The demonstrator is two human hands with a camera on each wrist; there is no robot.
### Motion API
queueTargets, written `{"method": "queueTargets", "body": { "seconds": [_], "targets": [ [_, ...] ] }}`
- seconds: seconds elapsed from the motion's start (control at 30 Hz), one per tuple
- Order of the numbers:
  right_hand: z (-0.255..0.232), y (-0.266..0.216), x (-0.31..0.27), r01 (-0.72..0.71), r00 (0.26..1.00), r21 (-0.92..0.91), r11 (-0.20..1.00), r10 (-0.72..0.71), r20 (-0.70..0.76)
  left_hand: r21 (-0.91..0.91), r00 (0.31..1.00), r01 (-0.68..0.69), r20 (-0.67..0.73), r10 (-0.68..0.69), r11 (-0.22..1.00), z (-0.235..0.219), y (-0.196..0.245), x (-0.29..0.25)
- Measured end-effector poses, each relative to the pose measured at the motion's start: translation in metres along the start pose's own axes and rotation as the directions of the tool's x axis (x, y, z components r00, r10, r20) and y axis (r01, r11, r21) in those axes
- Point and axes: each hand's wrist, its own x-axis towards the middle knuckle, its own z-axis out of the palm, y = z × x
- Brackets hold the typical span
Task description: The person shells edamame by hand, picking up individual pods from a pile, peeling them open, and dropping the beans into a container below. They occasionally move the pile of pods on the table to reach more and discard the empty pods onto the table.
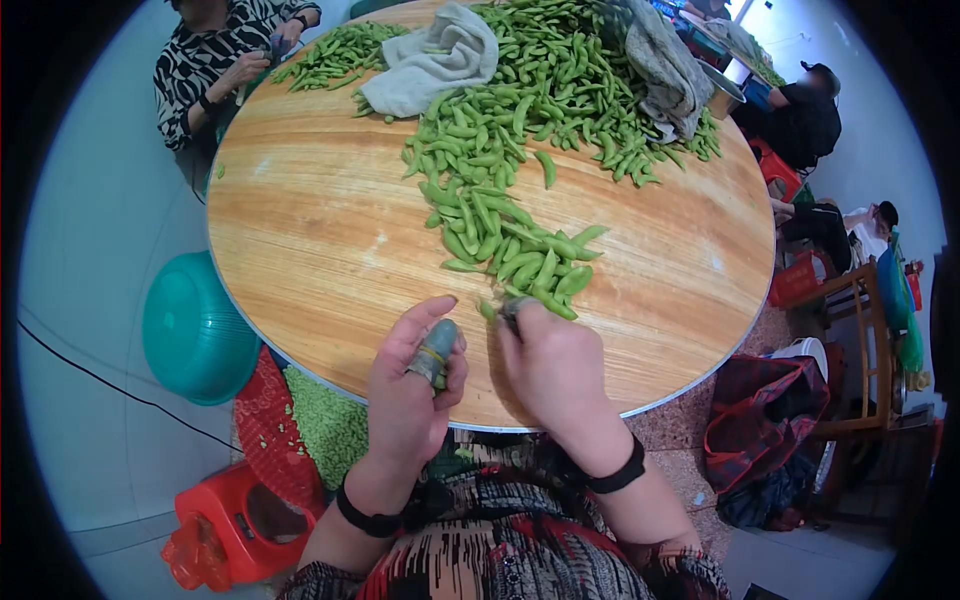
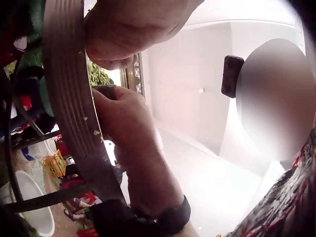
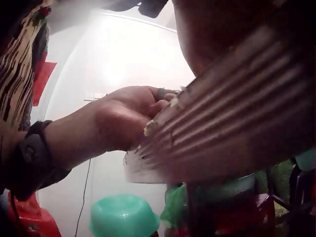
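Observation:
Green pods (image 1: 520,255) lie in a strip running toward the table's near edge from a big heap (image 1: 560,60). My left hand (image 1: 405,400) is held palm up at that edge, its fingers curled about a bit of green pod (image 1: 440,383) under the thumb, which wears a grey-green cover with a yellow band. Just right of it, my right hand (image 1: 560,365) is back up, the dark-covered thumb and fingertips pinching at a pod at the strip's near end; the fingers hide most of it. The left wrist view shows the right hand (image 2: 131,118) beyond the table edge (image 2: 74,98).
Two grey cloths (image 1: 440,60) (image 1: 668,75) lie on the heap. Left of the round table stand a teal basin (image 1: 195,330) and a red stool (image 1: 240,525); shelled green beans (image 1: 330,425) lie below the edge. A plaid bag (image 1: 765,410) is at right. People sit around.

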Motion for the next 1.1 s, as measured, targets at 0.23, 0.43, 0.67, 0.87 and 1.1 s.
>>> {"method": "queueTargets", "body": {
  "seconds": [0.23,0.43,0.67,0.87,1.1],
  "targets": [
    [-0.004,-0.006,-0.012,0.017,0.998,0.13,0.991,-0.009,-0.062,0.003,0.998,-0.008,-0.055,0.008,1.0,0.003,0.001,0.003],
    [0.017,-0.028,-0.015,0.161,0.976,0.011,0.987,-0.161,0.146,0.007,0.947,-0.283,-0.155,0.281,0.959,-0.011,0.011,0.002],
    [0.0,-0.012,-0.016,-0.051,0.999,0.504,0.862,0.041,0.03,0.07,0.995,0.092,-0.043,-0.089,0.993,-0.01,0.016,-0.012],
    [-0.032,-0.01,-0.028,-0.539,0.841,0.76,0.363,0.178,0.511,-0.053,0.996,0.044,0.075,-0.04,0.998,-0.015,-0.013,-0.006],
    [-0.039,0.003,-0.036,-0.684,0.729,0.725,0.082,0.036,0.684,0.114,0.995,-0.013,0.097,0.002,0.993,-0.005,-0.018,-0.006]
  ]
}}
